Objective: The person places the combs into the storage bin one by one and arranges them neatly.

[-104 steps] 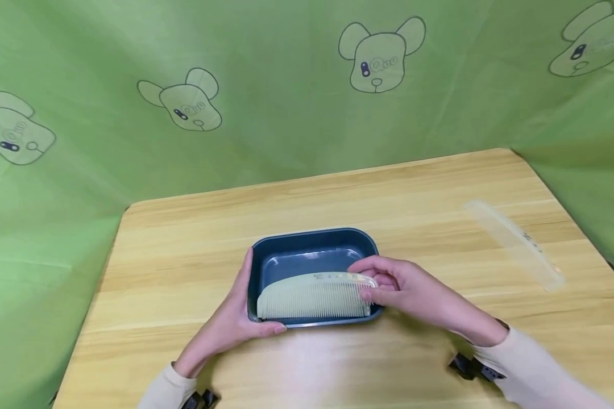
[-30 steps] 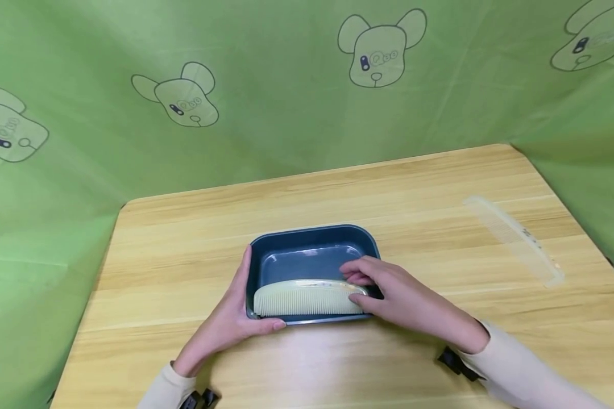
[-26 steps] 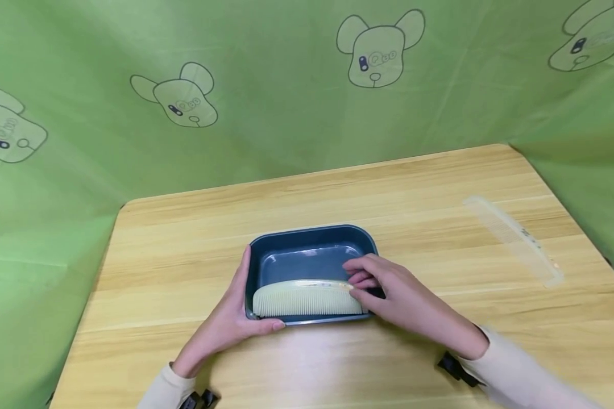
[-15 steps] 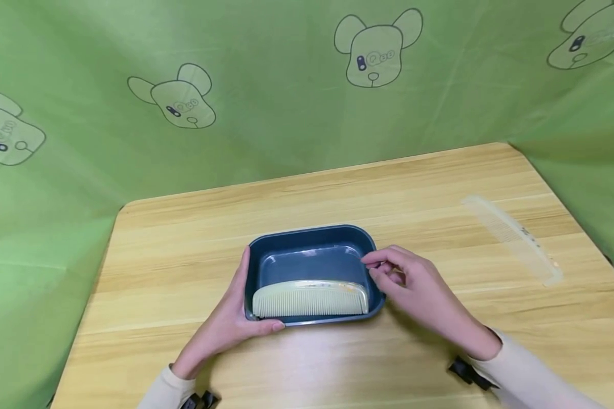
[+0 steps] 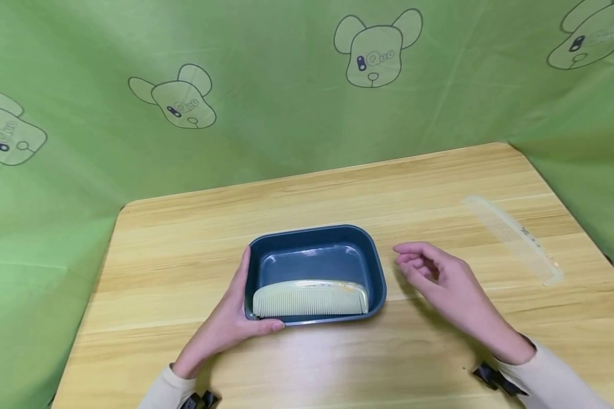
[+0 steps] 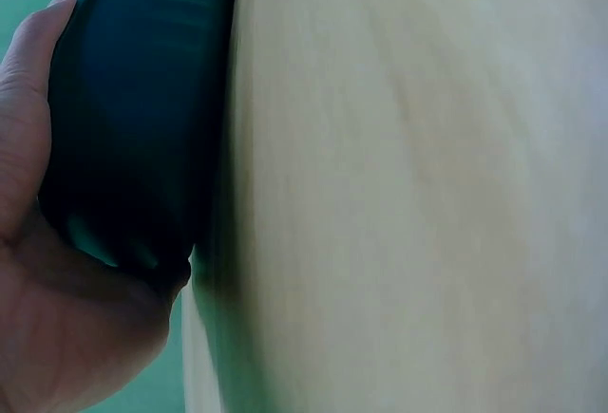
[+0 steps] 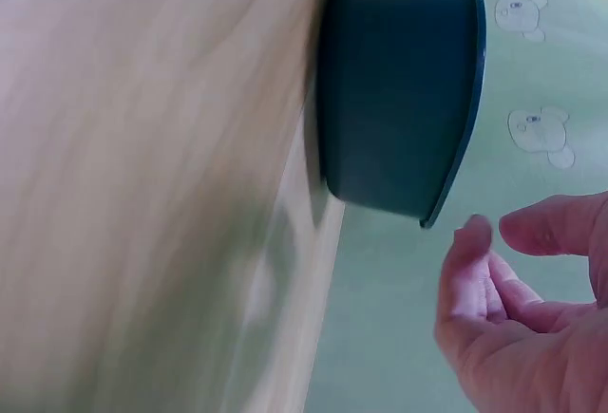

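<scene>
A dark blue rectangular plastic box (image 5: 312, 264) stands on the table. My left hand (image 5: 230, 315) grips its left near corner, thumb along the front rim and fingers against the left side. Inside, along the near wall, rests a pale green comb (image 5: 309, 299) with its teeth toward me. My right hand (image 5: 450, 284) is to the right of the box, apart from it, fingers loosely bent and holding nothing. In the right wrist view, thumb and fingertips stand apart beside the box (image 7: 399, 81). The left wrist view shows the palm (image 6: 66, 318) against the box's outer wall.
A second, translucent whitish comb (image 5: 529, 241) lies slanted on the wooden table (image 5: 184, 255) at the right. Green cloth (image 5: 286, 142) printed with bear heads hangs behind the table and at both sides.
My right hand has lowered the comb into the box, let go of it and drawn back to the right, out of the box. The left hand has kept its grip on the corner.
</scene>
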### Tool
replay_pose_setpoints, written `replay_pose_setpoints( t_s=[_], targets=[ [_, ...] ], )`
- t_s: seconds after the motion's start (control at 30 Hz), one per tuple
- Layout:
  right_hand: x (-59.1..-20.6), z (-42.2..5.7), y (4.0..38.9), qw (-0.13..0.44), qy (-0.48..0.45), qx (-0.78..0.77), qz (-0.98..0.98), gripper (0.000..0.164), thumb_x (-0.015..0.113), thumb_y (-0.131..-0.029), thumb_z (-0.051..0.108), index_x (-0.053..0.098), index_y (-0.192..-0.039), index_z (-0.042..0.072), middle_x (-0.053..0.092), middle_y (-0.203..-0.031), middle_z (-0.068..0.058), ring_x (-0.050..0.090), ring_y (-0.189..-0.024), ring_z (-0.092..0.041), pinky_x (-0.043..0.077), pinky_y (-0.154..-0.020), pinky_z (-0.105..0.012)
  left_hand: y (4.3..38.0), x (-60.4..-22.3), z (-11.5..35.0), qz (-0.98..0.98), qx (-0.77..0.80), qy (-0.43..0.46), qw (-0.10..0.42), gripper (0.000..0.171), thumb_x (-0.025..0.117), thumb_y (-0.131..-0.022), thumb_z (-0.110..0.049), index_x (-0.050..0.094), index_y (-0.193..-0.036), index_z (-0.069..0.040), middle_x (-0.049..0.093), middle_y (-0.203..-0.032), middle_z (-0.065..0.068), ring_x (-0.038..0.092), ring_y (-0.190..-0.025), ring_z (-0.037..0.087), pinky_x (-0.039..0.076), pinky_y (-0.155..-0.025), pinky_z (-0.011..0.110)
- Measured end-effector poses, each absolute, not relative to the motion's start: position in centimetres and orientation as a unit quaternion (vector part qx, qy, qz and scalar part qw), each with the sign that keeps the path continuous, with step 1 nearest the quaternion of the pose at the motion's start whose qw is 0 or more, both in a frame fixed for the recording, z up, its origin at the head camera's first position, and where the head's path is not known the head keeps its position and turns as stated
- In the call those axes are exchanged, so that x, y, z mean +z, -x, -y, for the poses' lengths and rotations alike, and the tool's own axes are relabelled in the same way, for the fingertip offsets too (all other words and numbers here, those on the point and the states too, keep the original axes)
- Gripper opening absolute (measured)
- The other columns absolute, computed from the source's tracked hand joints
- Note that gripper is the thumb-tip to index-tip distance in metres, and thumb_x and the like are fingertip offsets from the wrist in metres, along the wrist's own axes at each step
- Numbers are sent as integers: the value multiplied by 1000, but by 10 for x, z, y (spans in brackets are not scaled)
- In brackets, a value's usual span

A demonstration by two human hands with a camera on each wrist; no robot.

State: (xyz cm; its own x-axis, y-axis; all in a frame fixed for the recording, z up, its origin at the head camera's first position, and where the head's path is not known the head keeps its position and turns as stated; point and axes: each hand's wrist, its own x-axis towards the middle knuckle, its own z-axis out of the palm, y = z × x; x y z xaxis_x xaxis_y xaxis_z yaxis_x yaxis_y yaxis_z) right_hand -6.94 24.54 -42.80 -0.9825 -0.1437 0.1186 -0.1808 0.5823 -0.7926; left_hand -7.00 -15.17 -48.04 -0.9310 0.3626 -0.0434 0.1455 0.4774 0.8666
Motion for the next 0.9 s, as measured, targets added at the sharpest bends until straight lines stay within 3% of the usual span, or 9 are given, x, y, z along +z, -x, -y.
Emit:
replay_pose_setpoints(
  t_s=[0.37,0.53,0.73,0.9],
  targets=[
    [-430,-287,73,32,-74,446,892,35,66,-98,3,62,-133,4,69,-119,-14,62,-98,3,48,-85,-4,71,-481,151,-847,497,-150,114,144,96,-70,-37,-14,-162,-41,-8,-173,-4,0,-158,23,12,-121,68],
    [-436,-307,75,35,-63,438,896,39,67,-98,4,59,-136,1,67,-117,-9,61,-97,4,48,-84,-4,71,-480,152,-842,505,-152,112,144,97,-70,-34,-13,-162,-41,-7,-173,-6,1,-158,22,12,-121,67],
    [-435,-324,71,49,-14,410,911,34,68,-100,19,63,-132,8,70,-111,-1,60,-92,7,46,-79,-3,71,-480,151,-842,505,-157,107,144,97,-69,-36,-12,-163,-41,-6,-173,-7,1,-158,21,13,-121,67],
    [-437,-338,68,78,-1,390,918,34,72,-98,19,65,-130,10,67,-106,9,57,-92,10,42,-81,1,71,-482,151,-843,502,-164,101,144,97,-69,-37,-12,-163,-39,-6,-173,-4,2,-158,22,13,-122,66]
  ],
)
